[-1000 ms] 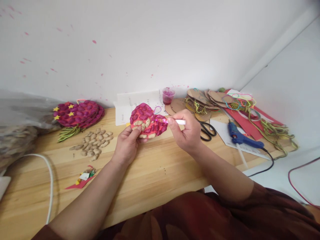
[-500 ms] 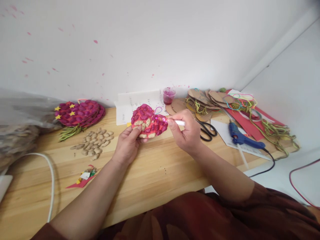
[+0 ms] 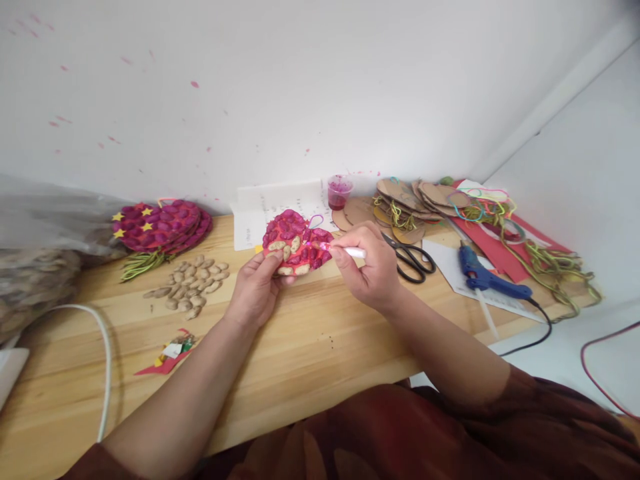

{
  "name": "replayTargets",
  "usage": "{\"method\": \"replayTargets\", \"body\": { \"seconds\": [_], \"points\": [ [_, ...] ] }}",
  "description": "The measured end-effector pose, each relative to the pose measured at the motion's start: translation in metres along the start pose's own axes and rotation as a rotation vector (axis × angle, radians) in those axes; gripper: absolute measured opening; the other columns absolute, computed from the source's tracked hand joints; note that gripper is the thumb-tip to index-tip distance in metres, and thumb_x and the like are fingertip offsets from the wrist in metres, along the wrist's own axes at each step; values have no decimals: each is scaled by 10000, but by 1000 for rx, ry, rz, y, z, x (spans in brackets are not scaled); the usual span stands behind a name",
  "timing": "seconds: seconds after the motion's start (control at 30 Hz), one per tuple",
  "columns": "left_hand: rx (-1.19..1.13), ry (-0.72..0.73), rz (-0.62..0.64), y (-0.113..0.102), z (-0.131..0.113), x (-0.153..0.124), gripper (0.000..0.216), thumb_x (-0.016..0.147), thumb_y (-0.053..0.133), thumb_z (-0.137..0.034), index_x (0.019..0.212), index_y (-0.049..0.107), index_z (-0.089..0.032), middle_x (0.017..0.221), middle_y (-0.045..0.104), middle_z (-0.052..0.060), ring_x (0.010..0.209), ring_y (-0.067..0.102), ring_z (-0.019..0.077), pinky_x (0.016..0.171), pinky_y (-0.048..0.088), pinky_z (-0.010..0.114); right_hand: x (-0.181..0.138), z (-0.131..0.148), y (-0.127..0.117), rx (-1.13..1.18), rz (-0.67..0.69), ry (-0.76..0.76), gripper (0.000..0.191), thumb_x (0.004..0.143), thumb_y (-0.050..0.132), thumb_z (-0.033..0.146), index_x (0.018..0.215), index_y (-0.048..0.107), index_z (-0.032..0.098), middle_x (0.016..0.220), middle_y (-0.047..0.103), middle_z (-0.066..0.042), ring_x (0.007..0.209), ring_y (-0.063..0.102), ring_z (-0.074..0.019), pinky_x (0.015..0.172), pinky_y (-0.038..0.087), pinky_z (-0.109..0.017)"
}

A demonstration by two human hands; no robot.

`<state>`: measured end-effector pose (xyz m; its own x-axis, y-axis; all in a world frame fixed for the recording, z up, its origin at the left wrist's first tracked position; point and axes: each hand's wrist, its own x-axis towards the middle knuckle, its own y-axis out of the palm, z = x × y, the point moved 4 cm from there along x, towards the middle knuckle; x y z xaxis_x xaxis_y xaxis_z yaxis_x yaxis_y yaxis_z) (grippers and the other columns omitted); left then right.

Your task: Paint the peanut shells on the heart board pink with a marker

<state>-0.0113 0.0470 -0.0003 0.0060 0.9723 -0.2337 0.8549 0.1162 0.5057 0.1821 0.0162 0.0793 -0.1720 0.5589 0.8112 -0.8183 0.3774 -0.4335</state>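
Observation:
Between thumb and fingers, my left hand [image 3: 259, 287] grips the lower left edge of a red disc covered with peanuts [image 3: 287, 228]. Most of its peanuts are magenta; several near my thumb are still bare tan. A thin purple loop stands at its top edge. My right hand [image 3: 367, 263] is closed around a white-handled paintbrush [image 3: 355, 253], held nearly level. The brush's pink-stained tip is at the disc's right half, among the peanuts. Behind the disc stands a clear plastic cup with magenta paint [image 3: 340, 192].
Loose peanuts [image 3: 193, 283] and a stack of painted peanut discs [image 3: 165, 227] lie at left, near a bag of peanuts [image 3: 30, 280]. Right are black scissors [image 3: 415, 261], cardboard discs [image 3: 400, 193], a corded blue glue gun [image 3: 493, 280] and green yarn [image 3: 545, 260]. A white cable [image 3: 106, 360] arches at left.
The brush and my right hand have shifted slightly left, bringing the tip further over the disc. My left hand keeps its hold, and the view has moved a little.

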Motion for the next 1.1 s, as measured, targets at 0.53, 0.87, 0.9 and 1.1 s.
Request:
{"method": "replayTargets", "body": {
  "seconds": [0.53,0.87,0.9,1.1],
  "points": [
    [27,11,-8,3,-2,-3,312,613,915,-320,784,725,-139,728,693,15,600,609,106,490,533,186,0,-1,0,-3,12,20,33,949,625,227,930,644,247,824,709,-12,811,616,-187,771,497,-382],
    [17,18,-7,3,-1,-2,328,605,924,-323,792,731,-135,752,718,26,596,623,107,497,543,193,1,-4,-3,-25,-21,41,29,941,633,217,923,632,239,812,703,-13,779,602,-184,761,486,-382],
    [16,17,-5,3,-1,-2,332,605,925,-323,798,733,-134,762,723,30,599,626,108,498,544,194,1,-4,-3,-17,-20,43,27,942,630,219,925,633,240,817,703,-14,781,605,-184,760,488,-382],
    [14,20,-11,2,-1,-1,361,591,934,-328,833,748,-135,774,733,28,605,633,110,506,555,199,0,-7,-2,-15,-19,55,24,943,634,227,921,635,238,815,694,-15,778,601,-182,751,473,-380]
  ]
}}
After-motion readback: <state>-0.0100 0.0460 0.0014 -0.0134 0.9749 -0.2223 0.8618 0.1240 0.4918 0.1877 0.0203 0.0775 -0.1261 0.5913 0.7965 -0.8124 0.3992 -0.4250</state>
